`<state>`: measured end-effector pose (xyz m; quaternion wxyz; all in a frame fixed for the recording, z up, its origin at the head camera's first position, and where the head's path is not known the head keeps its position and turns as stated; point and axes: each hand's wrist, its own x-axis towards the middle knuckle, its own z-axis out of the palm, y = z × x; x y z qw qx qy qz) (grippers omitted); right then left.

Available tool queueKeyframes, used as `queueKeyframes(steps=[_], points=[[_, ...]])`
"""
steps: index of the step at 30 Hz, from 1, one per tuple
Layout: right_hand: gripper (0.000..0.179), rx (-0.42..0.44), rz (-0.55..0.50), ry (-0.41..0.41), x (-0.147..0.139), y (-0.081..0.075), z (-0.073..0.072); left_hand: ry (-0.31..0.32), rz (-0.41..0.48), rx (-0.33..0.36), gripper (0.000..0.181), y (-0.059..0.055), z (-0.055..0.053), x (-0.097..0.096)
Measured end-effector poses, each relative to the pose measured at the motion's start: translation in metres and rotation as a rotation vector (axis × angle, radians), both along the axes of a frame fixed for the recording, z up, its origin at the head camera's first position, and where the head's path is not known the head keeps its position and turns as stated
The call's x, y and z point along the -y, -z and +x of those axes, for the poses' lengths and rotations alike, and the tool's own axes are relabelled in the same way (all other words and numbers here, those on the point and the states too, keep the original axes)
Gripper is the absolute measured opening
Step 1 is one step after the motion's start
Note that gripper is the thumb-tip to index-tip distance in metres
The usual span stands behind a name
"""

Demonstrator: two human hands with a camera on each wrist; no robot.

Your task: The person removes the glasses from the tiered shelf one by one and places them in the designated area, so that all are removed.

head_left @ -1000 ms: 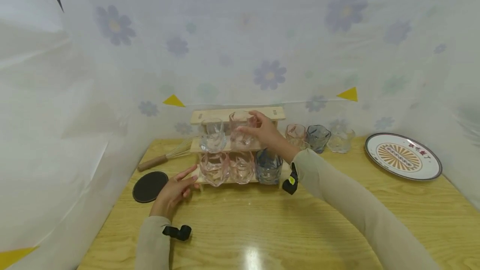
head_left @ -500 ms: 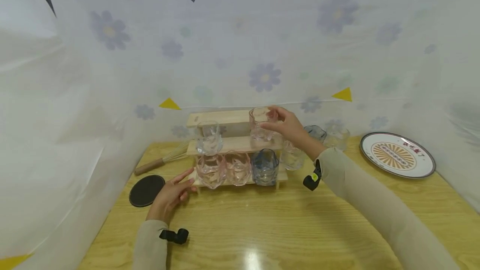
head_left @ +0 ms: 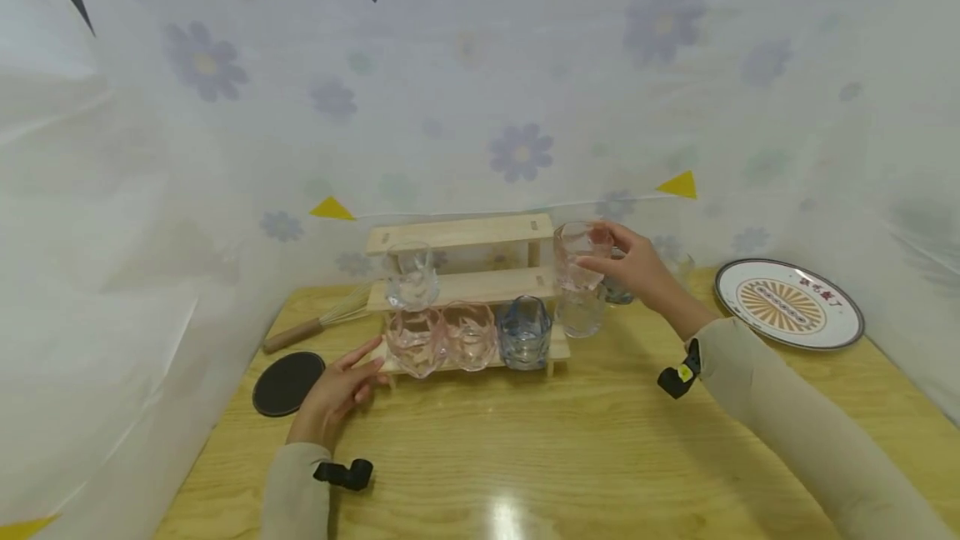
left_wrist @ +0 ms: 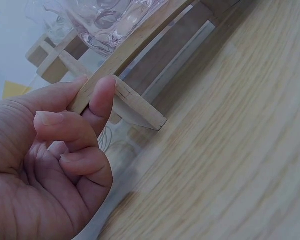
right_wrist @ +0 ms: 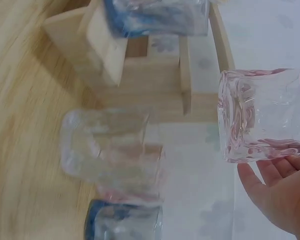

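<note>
Right hand (head_left: pixel 633 269) grips glass (right_wrist: pixel 265 117), left (head_left: pixel 337 392) the rack (head_left: pixel 465 232) (plate (head_left: pixel 787 307): head view only).

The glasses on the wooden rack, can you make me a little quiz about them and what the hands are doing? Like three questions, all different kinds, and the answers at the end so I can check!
1. Pick one. What is the right hand holding?
A. a plate
B. a pink glass
C. a whisk

2. True or false? The left hand is pinching the wooden rack.

3. Count! How many glasses stand on the rack's bottom shelf?

Key:
1. B
2. True, at one end of the bottom shelf.
3. Three: two pink and one blue.
</note>
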<state>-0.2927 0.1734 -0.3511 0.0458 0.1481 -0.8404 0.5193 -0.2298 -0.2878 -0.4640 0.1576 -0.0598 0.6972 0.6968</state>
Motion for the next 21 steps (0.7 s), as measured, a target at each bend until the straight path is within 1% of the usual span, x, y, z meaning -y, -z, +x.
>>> queueKeyframes(steps=[7,9,11,13,15,18,21], points=[[0.063,-0.035,0.021,0.049,-0.034,0.019,0.008,-0.009,-0.016,0.003,0.060,-0.001,0.000,0.001],[0.063,-0.020,0.030,0.065,-0.043,0.025,0.011,-0.010,-0.017,0.005,0.060,-0.001,0.000,0.001],[0.064,0.013,0.032,0.087,-0.052,0.030,0.015,-0.010,-0.013,0.006,0.060,0.000,0.000,0.001],[0.068,0.048,0.014,0.103,-0.060,0.035,0.020,-0.011,-0.009,0.005,0.060,0.000,0.000,0.001],[0.072,0.065,0.003,0.123,-0.068,0.040,0.023,-0.013,-0.003,0.006,0.060,0.000,-0.001,0.000],[0.075,0.065,-0.004,0.142,-0.076,0.048,0.025,-0.008,-0.007,0.003,0.060,0.000,-0.001,0.000],[0.071,0.065,0.004,0.168,-0.079,0.058,0.025,-0.007,-0.008,0.001,0.059,0.000,-0.001,0.000]])
